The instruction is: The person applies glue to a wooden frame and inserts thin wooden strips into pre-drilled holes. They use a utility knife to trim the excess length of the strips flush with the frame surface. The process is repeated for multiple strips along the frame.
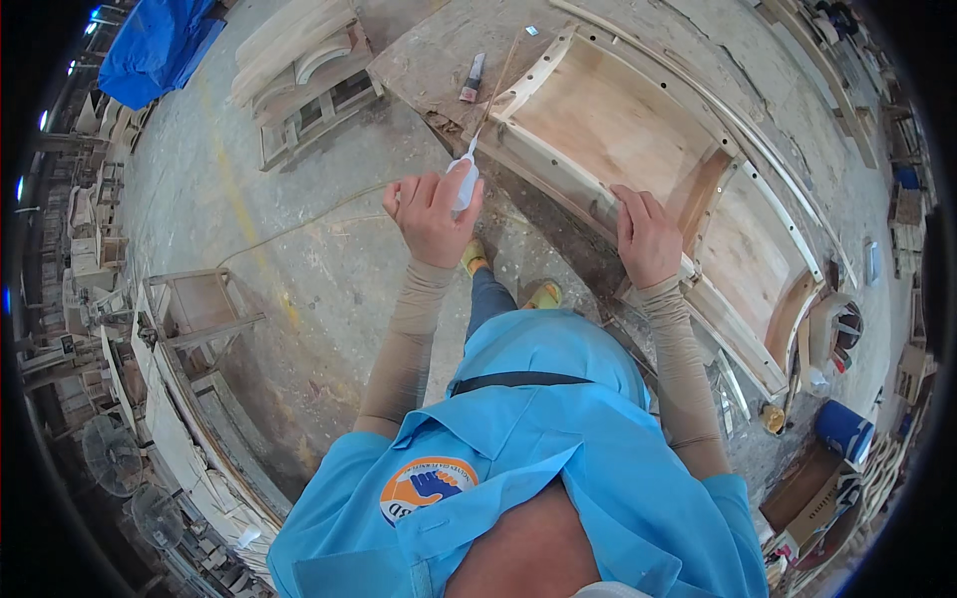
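Observation:
My left hand (431, 217) is closed round a small white squeeze bottle (465, 191) with a thin nozzle. The nozzle points up and away, close to the near left corner of a curved wooden frame (560, 151). This pale frame has panels set between its rails and dark holes along its edges. On its near rail, my right hand (650, 239) has its fingers bent over the edge, gripping the wood. Beyond the bottle, a small tube (472, 78) with a dark red end lies on the worktable (429, 60).
A long curved strip (738, 115) runs along the frame's far side. Stacked wooden parts (304, 75) stand on a low stand at the upper left, near a blue tarp (159, 45). A blue container (843, 431) and a cardboard box (812, 508) are at the lower right.

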`<act>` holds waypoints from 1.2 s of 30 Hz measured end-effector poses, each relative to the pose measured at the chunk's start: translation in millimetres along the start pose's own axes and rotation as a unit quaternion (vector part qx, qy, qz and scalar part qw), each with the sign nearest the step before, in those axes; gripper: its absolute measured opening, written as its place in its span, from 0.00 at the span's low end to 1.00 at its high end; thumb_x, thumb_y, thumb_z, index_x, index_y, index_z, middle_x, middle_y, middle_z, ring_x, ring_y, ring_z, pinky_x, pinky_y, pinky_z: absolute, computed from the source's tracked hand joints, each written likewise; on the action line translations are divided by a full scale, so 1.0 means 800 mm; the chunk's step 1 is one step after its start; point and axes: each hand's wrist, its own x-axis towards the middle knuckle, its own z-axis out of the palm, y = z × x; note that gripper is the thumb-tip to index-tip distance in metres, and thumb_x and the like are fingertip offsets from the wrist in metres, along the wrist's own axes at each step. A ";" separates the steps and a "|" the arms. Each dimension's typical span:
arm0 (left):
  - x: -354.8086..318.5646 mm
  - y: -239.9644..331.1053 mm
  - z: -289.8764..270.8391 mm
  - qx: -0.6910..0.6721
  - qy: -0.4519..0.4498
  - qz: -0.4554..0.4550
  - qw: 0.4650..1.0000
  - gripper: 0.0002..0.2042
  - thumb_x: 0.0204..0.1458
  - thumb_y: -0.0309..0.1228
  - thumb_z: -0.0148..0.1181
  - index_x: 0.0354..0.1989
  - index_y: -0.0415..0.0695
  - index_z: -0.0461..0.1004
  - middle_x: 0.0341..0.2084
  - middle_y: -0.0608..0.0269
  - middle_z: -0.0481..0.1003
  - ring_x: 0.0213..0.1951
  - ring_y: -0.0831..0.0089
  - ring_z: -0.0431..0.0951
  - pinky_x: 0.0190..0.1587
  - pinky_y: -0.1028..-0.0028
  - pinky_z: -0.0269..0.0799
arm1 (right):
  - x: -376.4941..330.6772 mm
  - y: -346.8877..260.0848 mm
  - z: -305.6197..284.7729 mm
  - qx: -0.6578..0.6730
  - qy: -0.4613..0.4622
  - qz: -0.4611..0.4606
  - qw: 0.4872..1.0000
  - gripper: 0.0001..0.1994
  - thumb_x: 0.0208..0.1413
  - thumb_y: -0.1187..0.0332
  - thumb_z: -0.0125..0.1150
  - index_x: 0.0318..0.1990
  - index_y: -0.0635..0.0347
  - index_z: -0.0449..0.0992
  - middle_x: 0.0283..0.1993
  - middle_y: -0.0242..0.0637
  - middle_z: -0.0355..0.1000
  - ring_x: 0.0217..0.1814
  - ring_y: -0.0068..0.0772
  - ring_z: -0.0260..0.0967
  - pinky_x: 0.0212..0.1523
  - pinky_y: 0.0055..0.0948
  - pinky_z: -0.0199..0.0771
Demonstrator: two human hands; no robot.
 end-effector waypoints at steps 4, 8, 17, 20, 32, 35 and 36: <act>-0.003 0.000 -0.006 0.001 -0.015 -0.009 1.000 0.16 0.40 0.32 0.70 0.41 0.54 0.78 0.25 0.69 0.71 0.31 0.68 0.67 0.49 0.65 0.55 | -0.001 0.000 -0.002 -0.002 -0.010 0.007 1.000 0.11 0.56 0.69 0.55 0.46 0.50 0.74 0.33 0.35 0.70 0.35 0.40 0.71 0.35 0.38 0.71; -0.008 -0.004 -0.009 -0.004 -0.028 -0.012 1.000 0.16 0.40 0.31 0.70 0.40 0.53 0.78 0.28 0.69 0.75 0.32 0.68 0.68 0.49 0.66 0.56 | 0.000 -0.001 -0.001 0.000 -0.007 0.009 1.000 0.10 0.56 0.69 0.55 0.46 0.51 0.74 0.33 0.35 0.69 0.35 0.39 0.71 0.35 0.38 0.71; -0.004 0.000 -0.017 -0.009 -0.023 -0.010 1.000 0.16 0.40 0.31 0.70 0.41 0.52 0.77 0.28 0.69 0.75 0.32 0.68 0.69 0.48 0.66 0.56 | 0.000 -0.002 -0.003 -0.008 -0.009 0.011 1.000 0.10 0.57 0.68 0.55 0.46 0.51 0.74 0.33 0.36 0.69 0.34 0.40 0.71 0.33 0.37 0.71; 0.006 0.004 -0.019 -0.011 -0.013 -0.005 1.000 0.16 0.40 0.31 0.70 0.41 0.52 0.78 0.26 0.69 0.74 0.31 0.68 0.68 0.48 0.65 0.56 | 0.000 -0.001 -0.001 -0.006 -0.002 0.007 1.000 0.10 0.57 0.68 0.55 0.46 0.51 0.74 0.32 0.36 0.69 0.34 0.40 0.71 0.33 0.37 0.71; 0.020 0.000 0.002 -0.014 0.003 0.017 1.000 0.17 0.40 0.31 0.70 0.41 0.53 0.77 0.23 0.68 0.70 0.30 0.67 0.66 0.46 0.65 0.56 | -0.001 -0.002 -0.002 -0.006 -0.011 0.013 1.000 0.10 0.57 0.68 0.54 0.46 0.50 0.73 0.33 0.35 0.69 0.33 0.40 0.71 0.33 0.38 0.71; 0.017 0.001 0.002 -0.013 0.000 0.019 1.000 0.17 0.40 0.31 0.70 0.41 0.53 0.77 0.23 0.68 0.70 0.30 0.67 0.66 0.46 0.65 0.56 | -0.002 0.000 0.001 -0.014 -0.004 0.010 1.000 0.09 0.57 0.68 0.54 0.46 0.50 0.73 0.32 0.35 0.69 0.33 0.40 0.71 0.33 0.38 0.72; 0.016 0.002 0.002 -0.015 -0.001 0.019 1.000 0.17 0.40 0.31 0.70 0.41 0.53 0.77 0.23 0.68 0.70 0.30 0.67 0.66 0.46 0.65 0.56 | -0.003 0.000 0.001 -0.013 -0.004 0.011 1.000 0.09 0.57 0.68 0.54 0.46 0.50 0.73 0.32 0.35 0.69 0.33 0.40 0.71 0.33 0.38 0.72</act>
